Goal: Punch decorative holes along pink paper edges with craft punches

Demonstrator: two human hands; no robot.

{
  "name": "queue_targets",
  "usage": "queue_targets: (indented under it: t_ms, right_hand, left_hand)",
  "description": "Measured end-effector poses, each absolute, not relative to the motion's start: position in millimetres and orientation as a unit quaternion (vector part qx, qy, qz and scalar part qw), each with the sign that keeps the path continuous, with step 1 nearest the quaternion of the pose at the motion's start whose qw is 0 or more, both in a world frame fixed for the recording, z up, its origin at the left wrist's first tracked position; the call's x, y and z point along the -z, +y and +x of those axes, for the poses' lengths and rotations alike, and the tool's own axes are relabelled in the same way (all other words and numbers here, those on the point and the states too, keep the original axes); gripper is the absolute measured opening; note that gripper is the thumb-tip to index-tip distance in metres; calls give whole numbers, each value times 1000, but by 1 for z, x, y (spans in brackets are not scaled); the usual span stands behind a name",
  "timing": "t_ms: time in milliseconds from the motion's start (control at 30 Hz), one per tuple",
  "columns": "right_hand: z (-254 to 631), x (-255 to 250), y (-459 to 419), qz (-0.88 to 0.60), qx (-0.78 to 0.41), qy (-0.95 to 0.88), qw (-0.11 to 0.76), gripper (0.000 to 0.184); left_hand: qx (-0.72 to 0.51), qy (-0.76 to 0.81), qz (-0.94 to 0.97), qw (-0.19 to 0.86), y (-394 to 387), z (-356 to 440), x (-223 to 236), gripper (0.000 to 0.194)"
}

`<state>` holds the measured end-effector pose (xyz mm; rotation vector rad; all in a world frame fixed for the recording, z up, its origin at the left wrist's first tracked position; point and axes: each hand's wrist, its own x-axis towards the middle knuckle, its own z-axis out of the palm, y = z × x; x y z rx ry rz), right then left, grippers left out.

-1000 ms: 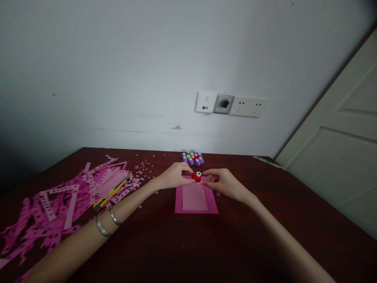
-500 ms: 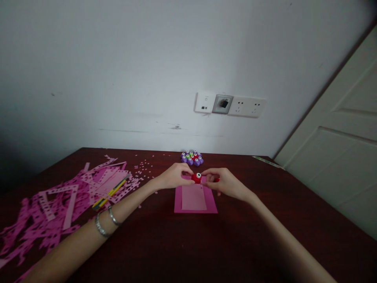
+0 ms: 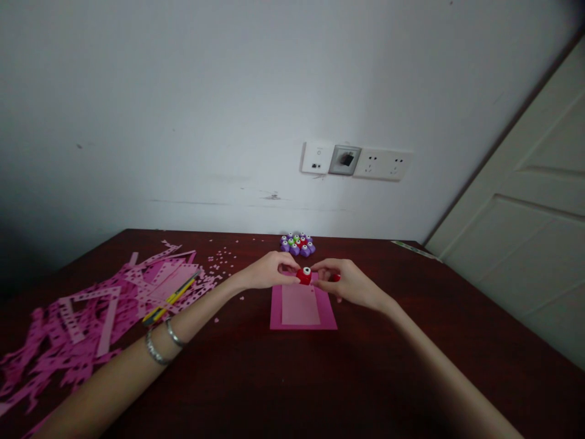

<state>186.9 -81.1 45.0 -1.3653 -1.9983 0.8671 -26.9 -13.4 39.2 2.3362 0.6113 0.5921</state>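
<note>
My left hand (image 3: 274, 270) grips a red paper punch (image 3: 303, 277) with a white and black button on top. The punch is at the far edge of a light pink sheet (image 3: 299, 308), which lies on a larger dark pink sheet (image 3: 328, 320). Close to the punch's right side, my right hand (image 3: 345, 281) has thumb and forefinger bent towards each other; what they pinch is too small to tell. Something red (image 3: 336, 278) shows among its fingers. A tiny dark pink mark (image 3: 312, 291) is on the light sheet near its upper right corner.
Several purple, green and red punches (image 3: 297, 245) stand in a cluster by the wall. Punched pink paper strips (image 3: 109, 317), a yellow cutter knife (image 3: 171, 299) and confetti (image 3: 222, 262) lie on the left. A thin strip (image 3: 415, 250) lies at the table's (image 3: 283, 378) right rear.
The red punch has tilted slightly in my left hand, its button shifting a little left and more upright. Both hands stay nearly in place, and the view has shifted slightly.
</note>
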Motion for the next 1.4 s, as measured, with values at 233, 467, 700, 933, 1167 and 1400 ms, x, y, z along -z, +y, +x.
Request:
queue_targets:
  t_ms: [233, 467, 700, 933, 1167, 1400]
  right_hand:
    - [185, -44, -82, -501, -290, -766, 278, 24]
    - [181, -43, -81, -515, -265, -762, 291, 24]
    - [180, -43, -81, -499, -250, -777, 291, 17]
    - [188, -39, -76, -468, -255, -796, 287, 15]
    - [200, -56, -80, -419, -273, -814, 294, 15]
    - [200, -59, -82, -391, -274, -832, 281, 14]
  left_hand:
    - [-223, 221, 894, 319, -16, -25, -41, 21]
    - [-227, 240, 892, 310, -16, -24, -38, 20]
    - [-237, 212, 898, 305, -16, -22, -34, 19]
    - [-237, 218, 883, 342, -18, -20, -32, 24]
    - [-198, 283, 733, 586, -4, -26, -25, 30]
    - [-72, 275, 530, 799, -15, -8, -4, 41]
